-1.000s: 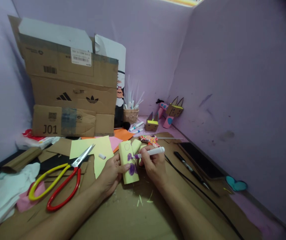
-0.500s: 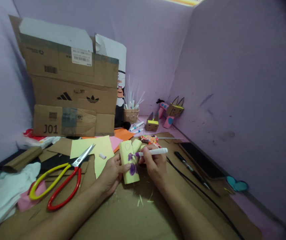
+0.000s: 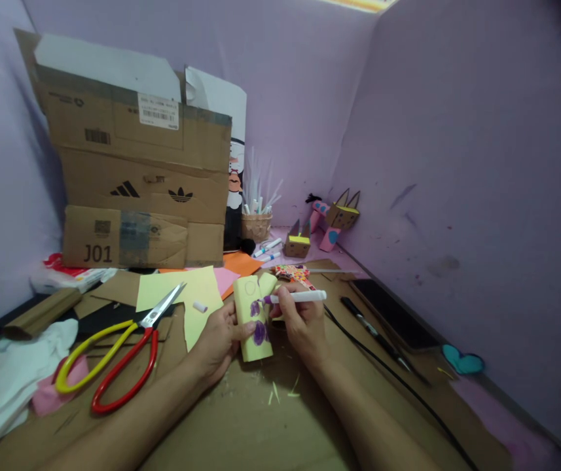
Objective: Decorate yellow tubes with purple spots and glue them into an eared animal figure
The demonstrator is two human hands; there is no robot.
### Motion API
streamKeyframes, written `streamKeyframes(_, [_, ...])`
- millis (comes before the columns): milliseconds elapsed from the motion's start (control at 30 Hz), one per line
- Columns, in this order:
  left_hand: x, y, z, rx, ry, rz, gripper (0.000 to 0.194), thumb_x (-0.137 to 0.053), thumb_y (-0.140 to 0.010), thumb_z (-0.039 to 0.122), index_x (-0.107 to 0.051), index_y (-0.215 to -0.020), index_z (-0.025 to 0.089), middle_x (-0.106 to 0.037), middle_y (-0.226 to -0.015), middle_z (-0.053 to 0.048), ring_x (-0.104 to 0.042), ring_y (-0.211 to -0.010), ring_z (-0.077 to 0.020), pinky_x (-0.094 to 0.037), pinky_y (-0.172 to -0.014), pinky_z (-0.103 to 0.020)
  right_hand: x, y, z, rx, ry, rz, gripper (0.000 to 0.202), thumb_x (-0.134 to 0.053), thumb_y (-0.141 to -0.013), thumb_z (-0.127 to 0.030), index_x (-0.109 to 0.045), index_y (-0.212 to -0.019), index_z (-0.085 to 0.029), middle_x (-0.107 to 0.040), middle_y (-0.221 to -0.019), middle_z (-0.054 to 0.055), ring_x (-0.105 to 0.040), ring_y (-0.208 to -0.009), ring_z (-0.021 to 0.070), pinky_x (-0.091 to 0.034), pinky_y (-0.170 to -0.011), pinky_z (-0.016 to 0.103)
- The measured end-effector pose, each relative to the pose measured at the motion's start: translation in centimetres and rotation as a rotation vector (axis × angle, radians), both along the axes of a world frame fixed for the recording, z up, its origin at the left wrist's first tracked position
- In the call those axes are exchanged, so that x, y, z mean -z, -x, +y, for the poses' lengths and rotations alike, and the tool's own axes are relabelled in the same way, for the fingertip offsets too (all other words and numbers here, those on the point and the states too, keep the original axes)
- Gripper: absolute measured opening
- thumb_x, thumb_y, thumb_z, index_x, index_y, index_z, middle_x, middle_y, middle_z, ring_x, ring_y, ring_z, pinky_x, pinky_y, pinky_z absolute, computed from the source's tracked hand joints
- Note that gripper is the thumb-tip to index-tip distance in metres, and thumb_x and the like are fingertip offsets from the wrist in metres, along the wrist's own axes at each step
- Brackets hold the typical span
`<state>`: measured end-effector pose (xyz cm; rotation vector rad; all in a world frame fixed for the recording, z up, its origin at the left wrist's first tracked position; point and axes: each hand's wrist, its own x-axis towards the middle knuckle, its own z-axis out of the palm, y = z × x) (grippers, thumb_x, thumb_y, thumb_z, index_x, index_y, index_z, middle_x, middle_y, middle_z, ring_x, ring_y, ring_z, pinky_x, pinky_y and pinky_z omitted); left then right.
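In the head view, lilac walls (image 3: 447,144) rise ahead of the hands and to their right. A brown cardboard sheet (image 3: 231,418) covers the worktop beneath both forearms. Beyond the left hand (image 3: 218,337) stands a tall brown cardboard box (image 3: 145,170) with black printing and a strip of tape. To that hand's left lie large scissors (image 3: 147,322) with one yellow and one red handle, their blades over a pale yellow paper sheet (image 3: 196,281). Farther left is a crumpled white cloth (image 3: 10,379).

Well beyond the right hand (image 3: 304,324) are a brown woven basket (image 3: 256,227) of white sticks and a small cardboard box with pointed ears (image 3: 298,246). To its right lie a black pen (image 3: 373,332), a flat black slab (image 3: 398,314) and a teal heart-shaped piece (image 3: 463,360).

The pale yellow box-shaped block (image 3: 254,317) with purple patches is tilted between the two hands. The left hand grips its left side, thumb across the front. The right hand, just right of it, pinches a white marker (image 3: 304,296), purple end toward the block; whether the tip touches cannot be told. A smaller yellow piece (image 3: 267,282) sits just behind, beyond the right fingers.
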<state>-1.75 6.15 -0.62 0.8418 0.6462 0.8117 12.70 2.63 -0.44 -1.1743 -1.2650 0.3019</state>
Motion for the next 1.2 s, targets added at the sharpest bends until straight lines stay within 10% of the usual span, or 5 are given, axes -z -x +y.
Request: streamKeyframes(1200, [-0.44, -0.21, -0.22, -0.020, 0.005, -0.003, 0.066, -0.080, -0.050, 0.008, -0.060, -0.112, 0.010, -0.072, -0.095, -0.013, -0.066, -0.088, -0.0261, -0.052, -0.077, -0.035, 0.73, 0.55, 0.08, -0.073, 0.038, -0.008, 0.023, -0.049, -0.090, -0.034, -0.058, -0.075, -0.019, -0.056, -0.055, -0.002, -0.052, -0.048, 0.0124, -0.042, -0.050, 0.023])
